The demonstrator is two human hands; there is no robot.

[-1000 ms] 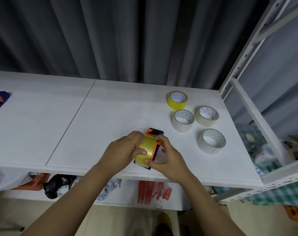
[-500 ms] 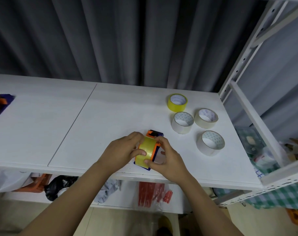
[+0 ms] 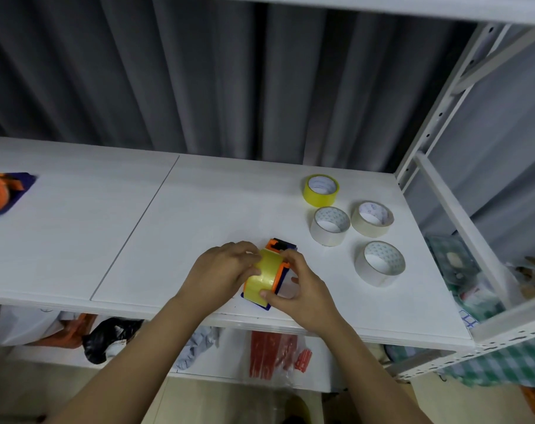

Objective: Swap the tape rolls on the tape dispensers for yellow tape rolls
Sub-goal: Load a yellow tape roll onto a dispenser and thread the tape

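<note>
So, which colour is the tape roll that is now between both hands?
Yellow; the tape roll sits on an orange and blue dispenser. Head view shows it.

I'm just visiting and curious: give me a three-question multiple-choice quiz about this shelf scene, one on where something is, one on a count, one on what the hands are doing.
1. Where does the loose yellow tape roll lie?
A. behind the pale rolls
B. at the shelf's left end
C. on the floor

2. How many pale tape rolls lie loose on the shelf?
A. one
B. three
C. five

3. What are the hands doing?
A. resting flat
B. both holding the dispenser with its yellow roll
C. lifting a pale roll

Answers:
1 A, it sits farthest back in the group.
2 B, three are visible.
3 B, the left hand and right hand curl round it.
</note>
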